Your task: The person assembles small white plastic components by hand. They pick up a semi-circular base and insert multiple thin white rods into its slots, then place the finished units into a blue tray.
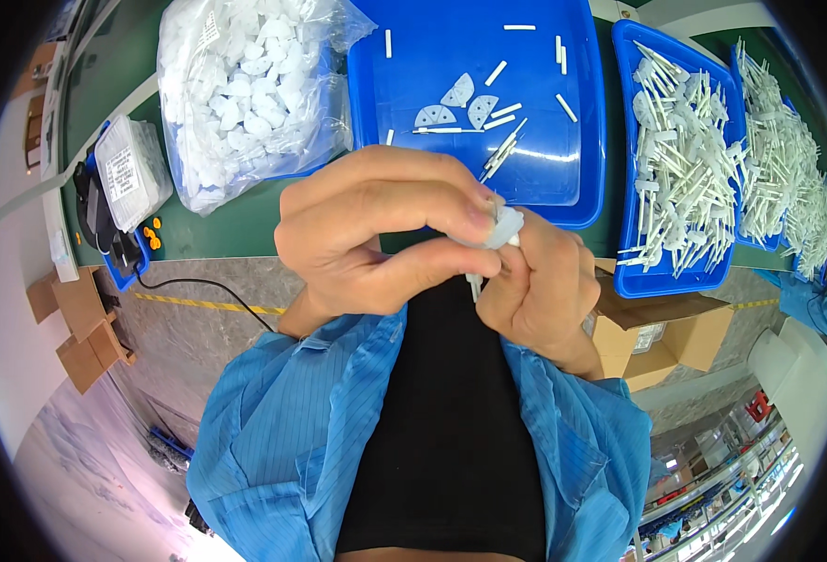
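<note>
Left hand (371, 225) with fingers pinching a white plastic piece (506, 226), right hand (540, 281) gripping it too, white sticks (496, 73) in blue tray (549, 159) beyond

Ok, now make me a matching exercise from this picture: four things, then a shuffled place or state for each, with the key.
Things
1. Rounded white part
2. Clear plastic bag
3. Small yellow pieces
4. Cardboard box

Places and states
A. Open, beyond the near edge of the green table, on the right
B. Full of white pieces, left of the large blue tray
C. Held between the left hand and the right hand
D. Clustered at the table's left end

Pairs: 1-C, 2-B, 3-D, 4-A
</note>
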